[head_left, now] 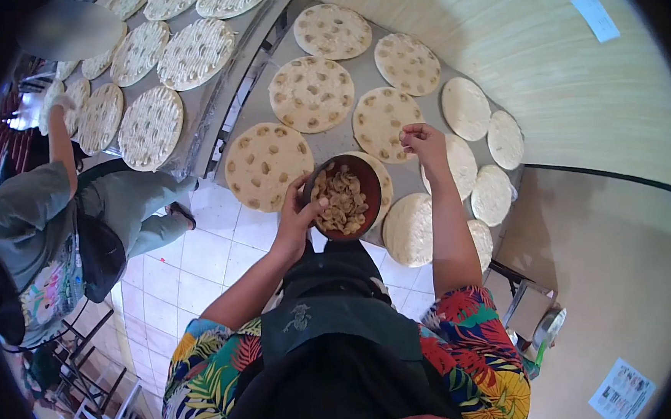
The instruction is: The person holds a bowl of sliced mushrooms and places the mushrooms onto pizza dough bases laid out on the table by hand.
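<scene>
My left hand (299, 215) grips a dark bowl (373, 178) with a reddish inside, its thumb over the rim. In the bowl lie brownish slices (343, 201) that look like cooked mushrooms. My right hand (424, 144) hovers over the right edge of a round flat base (380, 118) dotted with similar slices. Its fingertips are pinched together, and what they hold is too small to make out. Left of the bowl lies another dotted base (267, 164). Part of one more base (380, 177) shows behind the bowl, mostly covered by it.
Plain bases (450, 168) fill the right of the grey table (331, 144), some of them stacked (408, 232). At the left, a second table (198, 103) carries bases with pale stripes (150, 129). A co-worker (52, 227) stands beside it. A wall (557, 58) borders the right side.
</scene>
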`<state>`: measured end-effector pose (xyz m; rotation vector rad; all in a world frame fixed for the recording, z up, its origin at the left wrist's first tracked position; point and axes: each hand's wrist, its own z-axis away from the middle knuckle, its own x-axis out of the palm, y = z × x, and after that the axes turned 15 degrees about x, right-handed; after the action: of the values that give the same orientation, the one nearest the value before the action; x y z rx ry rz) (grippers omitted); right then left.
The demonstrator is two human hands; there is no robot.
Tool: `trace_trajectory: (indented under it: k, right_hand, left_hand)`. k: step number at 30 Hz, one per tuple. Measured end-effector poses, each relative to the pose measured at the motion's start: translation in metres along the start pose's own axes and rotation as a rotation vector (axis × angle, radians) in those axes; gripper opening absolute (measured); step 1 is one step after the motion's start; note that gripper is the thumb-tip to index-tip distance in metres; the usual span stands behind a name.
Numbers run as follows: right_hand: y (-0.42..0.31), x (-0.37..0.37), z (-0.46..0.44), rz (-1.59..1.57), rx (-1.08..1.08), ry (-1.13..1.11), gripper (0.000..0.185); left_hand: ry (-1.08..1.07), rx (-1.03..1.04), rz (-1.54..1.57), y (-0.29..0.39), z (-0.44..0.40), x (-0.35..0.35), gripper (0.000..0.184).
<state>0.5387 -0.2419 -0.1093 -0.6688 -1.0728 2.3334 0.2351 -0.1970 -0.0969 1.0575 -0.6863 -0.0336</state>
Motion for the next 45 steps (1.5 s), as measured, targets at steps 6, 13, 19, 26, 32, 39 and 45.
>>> trace_trajectory:
  k: [6,13,19,26,32,39,45]
  right_hand:
    - [0.037,0.029,-0.084,0.239,0.01,0.106,0.015]
    - [0.046,0.046,-0.087,0.613,-0.328,0.364,0.016]
    - [0.04,0.016,-0.087,0.584,-0.287,0.39,0.017]
    - [0.03,-0.031,-0.091,0.176,-0.008,0.281,0.017]
    - [0.047,-0.029,-0.107,0.51,-0.273,0.418,0.018]
    - [0.051,-0.017,-0.11,0.805,-0.66,0.602,0.017]
    - [0.066,-0.02,-0.107,0.825,-0.727,0.55,0.012]
  left_hand:
    - [0.065,-0.023,0.012,-0.001,-0.003,-0.02,0.067]
    - [0.028,-0.029,0.039,-0.01,-0.005,-0.021,0.069]
    - [0.034,-0.057,0.082,-0.014,-0.009,-0.019,0.071]
    - [0.078,-0.033,0.066,-0.016,-0.023,-0.027,0.074]
    - [0.128,0.034,0.096,-0.004,-0.034,-0.022,0.07]
    - [0.237,0.073,0.056,0.004,-0.046,-0.044,0.064]
    - [0.234,0.112,0.087,0.012,-0.054,-0.045,0.069]
